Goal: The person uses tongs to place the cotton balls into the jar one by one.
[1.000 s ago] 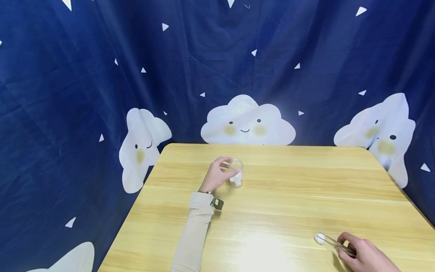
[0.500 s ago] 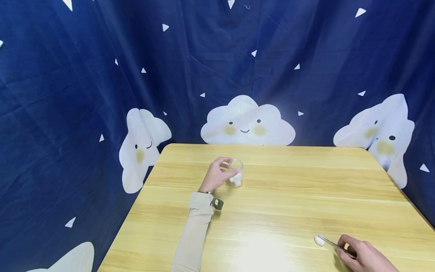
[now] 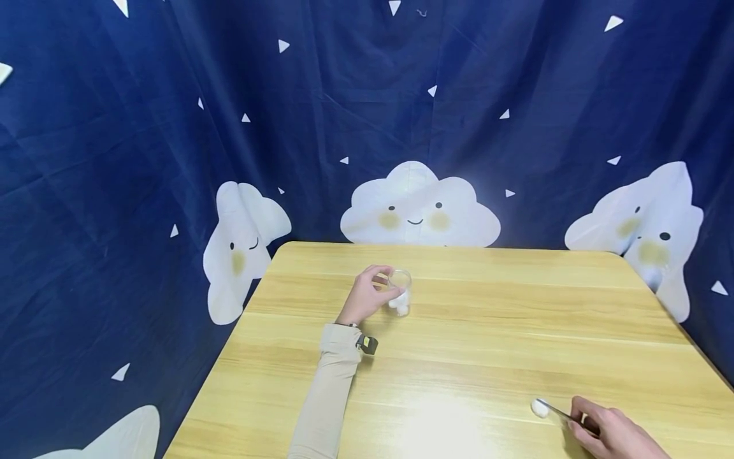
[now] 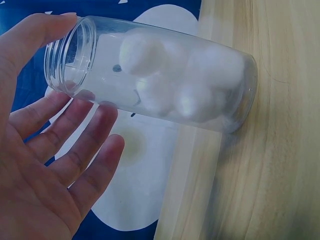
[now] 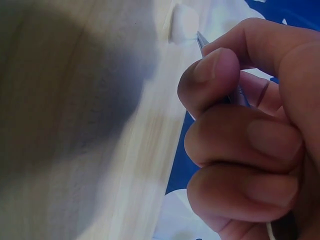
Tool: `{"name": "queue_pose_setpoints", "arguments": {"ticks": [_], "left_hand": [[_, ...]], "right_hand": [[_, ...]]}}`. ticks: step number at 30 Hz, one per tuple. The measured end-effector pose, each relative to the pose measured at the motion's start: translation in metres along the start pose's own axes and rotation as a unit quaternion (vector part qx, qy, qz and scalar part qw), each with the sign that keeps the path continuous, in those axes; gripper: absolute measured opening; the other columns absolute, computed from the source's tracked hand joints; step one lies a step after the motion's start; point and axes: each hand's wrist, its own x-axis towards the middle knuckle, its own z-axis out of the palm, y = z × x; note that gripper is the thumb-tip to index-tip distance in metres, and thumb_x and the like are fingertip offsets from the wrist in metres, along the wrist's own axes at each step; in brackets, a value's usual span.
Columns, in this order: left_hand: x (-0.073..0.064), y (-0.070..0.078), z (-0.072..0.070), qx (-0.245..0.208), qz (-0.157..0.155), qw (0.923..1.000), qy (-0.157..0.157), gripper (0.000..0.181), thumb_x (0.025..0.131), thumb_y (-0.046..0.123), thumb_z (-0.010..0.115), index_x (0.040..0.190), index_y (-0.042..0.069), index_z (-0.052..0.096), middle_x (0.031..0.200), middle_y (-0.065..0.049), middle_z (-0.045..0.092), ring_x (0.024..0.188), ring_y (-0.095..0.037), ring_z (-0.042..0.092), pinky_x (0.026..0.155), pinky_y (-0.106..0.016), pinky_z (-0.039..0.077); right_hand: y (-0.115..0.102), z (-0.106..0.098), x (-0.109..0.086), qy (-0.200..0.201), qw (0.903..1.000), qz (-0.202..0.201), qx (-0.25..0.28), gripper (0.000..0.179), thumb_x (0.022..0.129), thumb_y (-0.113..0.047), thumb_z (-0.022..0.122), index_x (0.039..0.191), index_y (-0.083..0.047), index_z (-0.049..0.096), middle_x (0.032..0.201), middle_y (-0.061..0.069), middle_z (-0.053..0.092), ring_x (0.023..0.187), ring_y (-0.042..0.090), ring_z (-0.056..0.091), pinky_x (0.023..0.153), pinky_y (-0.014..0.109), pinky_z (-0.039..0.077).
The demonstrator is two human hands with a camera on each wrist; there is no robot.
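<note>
My left hand [image 3: 367, 296] grips a clear plastic jar [image 4: 150, 72] near its threaded, lidless mouth, thumb on one side and fingertips on the other. Several white cotton balls [image 4: 200, 80] lie in the lower part of the jar, whose base stands on the table. At the right front, my right hand [image 3: 613, 427] pinches a pair of metal tweezers [image 3: 555, 410] between thumb and fingers. The tweezers' tips touch a single white cotton ball [image 3: 539, 408] on the tabletop. In the right wrist view, curled fingers hide most of the tweezers, and the cotton ball [image 5: 185, 24] shows beyond them.
The light wooden table [image 3: 470, 331] has a bright glare patch near its front. Behind and at both sides hangs a dark blue curtain [image 3: 367, 95] with white clouds and triangles. A small black device [image 3: 367, 345] is strapped to the left wrist.
The tweezers' two arms, apart a second ago, have come together at the cotton ball. My left hand and the jar have stayed in place.
</note>
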Motion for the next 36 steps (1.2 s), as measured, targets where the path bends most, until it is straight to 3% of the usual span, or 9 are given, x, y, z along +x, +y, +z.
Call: {"name": "queue_pose_setpoints", "arguments": {"ticks": [10,22,30,36], "left_hand": [[0.0,0.002,0.003,-0.007,0.007,0.9999,0.006,0.053,0.084,0.037,0.086,0.13,0.017,0.068,0.128,-0.001,0.068,0.106,-0.025,0.069,0.09,-0.039,0.06],[0.002,-0.002,0.003,-0.003,0.009,0.9999,0.007,0.052,0.083,0.036,0.087,0.129,0.018,0.069,0.126,0.0,0.068,0.105,-0.022,0.069,0.091,-0.039,0.06],[0.001,-0.002,0.0,0.0,0.005,1.0,0.007,0.053,0.083,0.038,0.086,0.13,0.019,0.068,0.127,0.0,0.068,0.105,-0.024,0.069,0.089,-0.039,0.06],[0.003,0.0,0.002,-0.007,0.013,0.9998,0.012,0.053,0.082,0.034,0.087,0.128,0.015,0.069,0.126,-0.002,0.068,0.106,-0.023,0.069,0.093,-0.039,0.06]], "right_hand": [[-0.002,-0.003,0.0,-0.018,0.9996,0.022,0.009,0.023,0.094,0.001,0.068,0.091,-0.018,0.054,0.069,-0.027,0.037,0.058,-0.013,0.033,0.046,0.013,0.028],[-0.009,0.002,-0.003,0.041,0.999,-0.003,-0.018,0.029,0.089,0.002,0.073,0.09,-0.021,0.054,0.07,-0.029,0.036,0.059,-0.015,0.032,0.047,0.009,0.026],[-0.027,-0.007,0.014,0.062,0.9967,0.031,-0.041,0.032,0.091,-0.001,0.07,0.087,-0.026,0.051,0.07,-0.027,0.03,0.059,-0.013,0.03,0.049,0.012,0.025],[-0.036,-0.029,0.042,0.136,0.9865,-0.012,-0.09,0.043,0.082,0.004,0.076,0.081,-0.03,0.049,0.069,-0.029,0.03,0.059,-0.013,0.028,0.048,0.008,0.02]]}}
